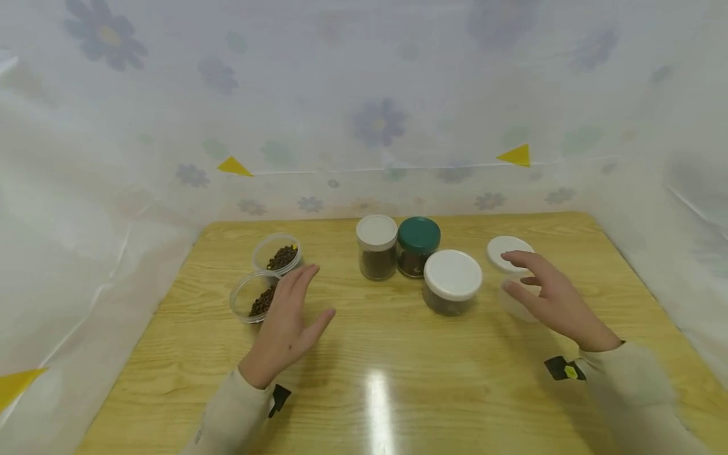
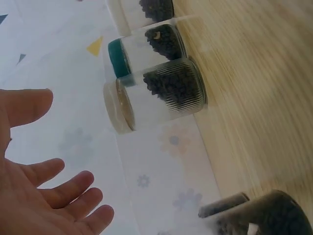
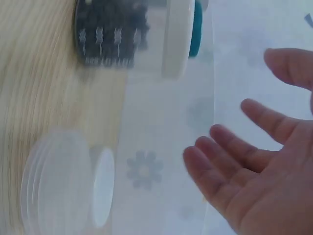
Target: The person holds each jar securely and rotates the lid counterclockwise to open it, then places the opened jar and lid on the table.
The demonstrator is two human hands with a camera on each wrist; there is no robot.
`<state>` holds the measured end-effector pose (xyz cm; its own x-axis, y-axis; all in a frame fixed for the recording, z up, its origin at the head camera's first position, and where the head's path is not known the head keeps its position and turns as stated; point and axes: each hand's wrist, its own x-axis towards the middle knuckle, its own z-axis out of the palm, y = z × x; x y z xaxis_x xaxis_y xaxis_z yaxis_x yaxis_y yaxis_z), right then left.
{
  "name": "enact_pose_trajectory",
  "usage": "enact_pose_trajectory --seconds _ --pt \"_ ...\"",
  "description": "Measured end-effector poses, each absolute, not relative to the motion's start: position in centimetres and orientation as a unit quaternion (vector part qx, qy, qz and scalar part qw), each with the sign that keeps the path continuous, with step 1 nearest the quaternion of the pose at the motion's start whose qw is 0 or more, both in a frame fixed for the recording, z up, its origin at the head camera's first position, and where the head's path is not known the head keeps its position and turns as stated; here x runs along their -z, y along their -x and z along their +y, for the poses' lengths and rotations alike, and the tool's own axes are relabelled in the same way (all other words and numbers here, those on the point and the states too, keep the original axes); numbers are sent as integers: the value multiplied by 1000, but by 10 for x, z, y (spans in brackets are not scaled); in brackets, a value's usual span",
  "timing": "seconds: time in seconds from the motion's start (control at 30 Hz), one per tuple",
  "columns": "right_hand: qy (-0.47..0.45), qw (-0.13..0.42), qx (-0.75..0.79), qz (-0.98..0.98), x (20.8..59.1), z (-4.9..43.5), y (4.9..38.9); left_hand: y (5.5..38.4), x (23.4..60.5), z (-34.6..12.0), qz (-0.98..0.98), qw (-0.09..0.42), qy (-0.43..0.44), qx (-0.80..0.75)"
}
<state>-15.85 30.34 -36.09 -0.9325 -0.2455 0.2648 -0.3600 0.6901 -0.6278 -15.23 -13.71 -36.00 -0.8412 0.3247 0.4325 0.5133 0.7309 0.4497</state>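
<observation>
My left hand is held over the table with its fingers spread and nothing in them. In the head view it overlaps the nearer of two lidless clear tubs; this near tub and the far tub both contain dark brown bits, with some yellow in the far one. On the right, my right hand hovers with loosely bent fingers, holding nothing. Below it lie a white lid and a stack of translucent lids, partly hidden by the hand in the head view.
Three closed jars with dark contents stand mid-table: a tall white-lidded jar, a green-lidded jar right beside it, and a wide white-lidded jar nearer. A pale flowered sheet rises behind the wooden table and at both sides.
</observation>
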Motion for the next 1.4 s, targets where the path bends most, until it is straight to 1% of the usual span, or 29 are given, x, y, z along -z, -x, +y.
enact_pose_trajectory --seconds 0.17,0.27,0.37,0.47,0.63,0.93,1.27,1.4 --pt "-205 122 -413 -879 358 280 156 171 362 -119 -903 126 225 344" --pt "-223 131 -437 -862 358 270 157 178 365 -106 -898 103 225 365" --pt "-229 130 -447 -855 360 264 157 182 370 -90 -897 94 236 362" --pt "-230 126 -450 -853 362 262 156 185 376 -72 -900 103 260 334" --pt "-228 128 -443 -857 363 264 155 192 381 -40 -900 133 315 269" --pt "-201 122 -420 -876 361 271 148 206 380 18 -886 130 409 175" --pt "-200 106 -423 -878 363 276 144 220 377 49 -883 135 426 146" --pt "-188 98 -421 -882 365 279 142 225 377 57 -889 118 426 120"
